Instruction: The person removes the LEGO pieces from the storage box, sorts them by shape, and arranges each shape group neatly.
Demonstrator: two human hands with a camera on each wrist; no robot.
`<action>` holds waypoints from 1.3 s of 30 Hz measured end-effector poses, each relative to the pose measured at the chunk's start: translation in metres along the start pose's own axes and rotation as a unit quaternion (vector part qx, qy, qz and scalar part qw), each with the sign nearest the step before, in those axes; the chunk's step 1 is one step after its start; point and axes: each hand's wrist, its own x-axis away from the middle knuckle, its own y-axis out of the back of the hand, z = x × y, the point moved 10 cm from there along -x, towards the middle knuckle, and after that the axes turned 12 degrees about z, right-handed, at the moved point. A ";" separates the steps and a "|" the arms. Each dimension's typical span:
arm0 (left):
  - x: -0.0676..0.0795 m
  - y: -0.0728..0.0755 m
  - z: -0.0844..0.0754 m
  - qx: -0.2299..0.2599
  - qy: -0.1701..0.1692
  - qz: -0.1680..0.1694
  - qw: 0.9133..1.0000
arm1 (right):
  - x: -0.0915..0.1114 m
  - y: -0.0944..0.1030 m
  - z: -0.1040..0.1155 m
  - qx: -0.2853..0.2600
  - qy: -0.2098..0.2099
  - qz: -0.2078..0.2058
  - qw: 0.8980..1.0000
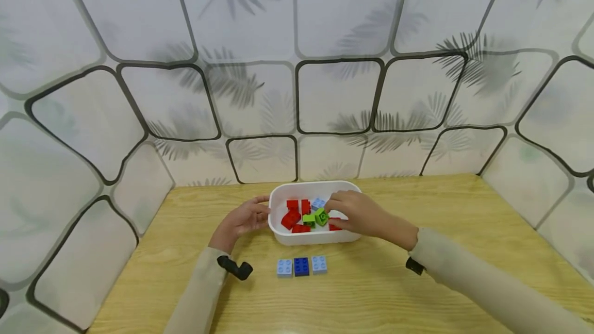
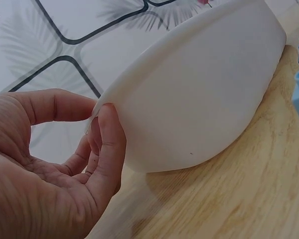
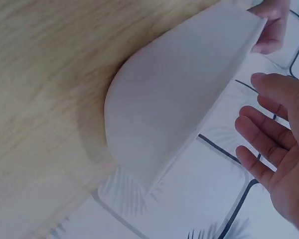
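Note:
A white plastic tub (image 1: 319, 239) stands on the table with red, light blue and green toy bricks inside. My left hand (image 1: 244, 220) pinches the tub's left end by its rim, thumb and finger meeting there in the left wrist view. Over the tub's right side hovers my right hand (image 1: 357, 214), its fingers parted and slightly bent, nothing between them in the right wrist view. Green bricks (image 1: 321, 216) lie just by its fingertips. In front of the tub, a light blue brick (image 1: 284, 268), a dark blue brick (image 1: 301, 266) and another light blue brick (image 1: 319, 264) form a row.
The wooden table (image 1: 371, 298) meets a patterned cloth wall (image 1: 260, 97) at the back and on both sides. Red bricks (image 1: 291, 219) lie loosely inside the tub, with one partly under my right hand.

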 end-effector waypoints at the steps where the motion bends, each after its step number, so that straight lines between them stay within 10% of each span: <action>1: 0.001 0.000 0.000 0.000 0.001 -0.001 1.000 | -0.003 -0.003 -0.002 0.001 -0.003 0.015 1.000; 8: 0.002 -0.002 0.000 0.003 0.002 0.003 1.000 | -0.024 -0.028 -0.015 -0.005 -0.042 0.133 0.990; 20: -0.001 0.004 0.003 0.007 0.007 -0.004 1.000 | -0.039 -0.060 -0.039 -0.013 -0.108 0.221 0.969; 39: 0.000 0.001 0.001 0.014 0.001 0.008 1.000 | -0.039 -0.081 -0.046 -0.015 -0.124 0.264 0.956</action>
